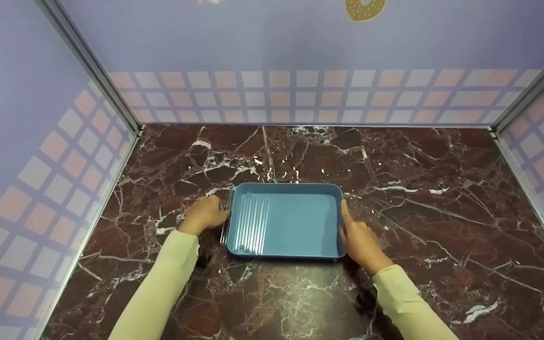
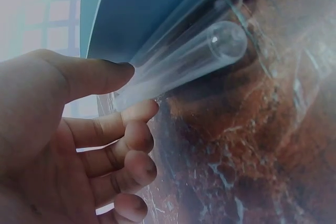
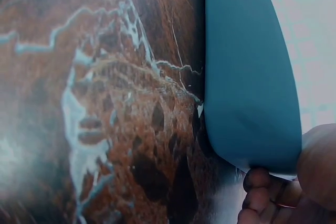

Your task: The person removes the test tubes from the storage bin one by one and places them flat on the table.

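A blue rectangular tray sits on the marble-patterned surface. Along its left side, inside, several clear test tubes lie side by side. Two more clear test tubes are outside the tray's left wall, their rounded ends pointing away from the palm in the left wrist view. My left hand pinches these two between thumb and index finger, its other fingers loosely bent. On the opposite side, my right hand grips the tray's right wall, thumb over the rim and fingers against the outside.
The dark red marble-patterned surface stretches around the tray. Lilac panels with pink and white squares enclose it at the back and both sides, joined by grey metal posts at the corners.
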Motion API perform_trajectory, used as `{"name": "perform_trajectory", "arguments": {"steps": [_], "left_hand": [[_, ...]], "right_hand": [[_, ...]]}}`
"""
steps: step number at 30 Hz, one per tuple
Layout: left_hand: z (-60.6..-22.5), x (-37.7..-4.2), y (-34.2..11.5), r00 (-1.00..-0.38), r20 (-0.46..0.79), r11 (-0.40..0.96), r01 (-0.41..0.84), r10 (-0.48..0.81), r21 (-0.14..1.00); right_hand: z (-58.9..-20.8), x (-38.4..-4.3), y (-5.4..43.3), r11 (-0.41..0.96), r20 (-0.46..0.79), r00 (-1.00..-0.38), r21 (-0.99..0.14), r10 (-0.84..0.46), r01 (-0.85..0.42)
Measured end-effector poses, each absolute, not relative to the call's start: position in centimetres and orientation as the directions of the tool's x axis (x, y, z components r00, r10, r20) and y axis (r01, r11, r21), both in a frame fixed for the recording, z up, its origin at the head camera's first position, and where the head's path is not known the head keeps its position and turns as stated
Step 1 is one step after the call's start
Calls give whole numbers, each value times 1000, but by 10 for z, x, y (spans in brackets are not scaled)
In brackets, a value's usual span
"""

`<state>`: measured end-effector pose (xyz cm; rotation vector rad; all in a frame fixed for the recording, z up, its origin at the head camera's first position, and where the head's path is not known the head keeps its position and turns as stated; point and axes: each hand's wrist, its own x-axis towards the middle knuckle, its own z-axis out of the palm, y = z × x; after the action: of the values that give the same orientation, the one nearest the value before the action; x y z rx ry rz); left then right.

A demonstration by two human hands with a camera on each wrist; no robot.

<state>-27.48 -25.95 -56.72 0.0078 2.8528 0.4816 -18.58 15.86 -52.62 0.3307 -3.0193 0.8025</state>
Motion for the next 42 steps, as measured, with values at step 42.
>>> {"name": "perform_trajectory", "arguments": {"steps": [42], "left_hand": [[-456, -203, -191, -999, -16, 949, 21, 28, 314]], "right_hand": [[-528, -185, 156, 866, 45, -977, -456, -208, -206]]}}
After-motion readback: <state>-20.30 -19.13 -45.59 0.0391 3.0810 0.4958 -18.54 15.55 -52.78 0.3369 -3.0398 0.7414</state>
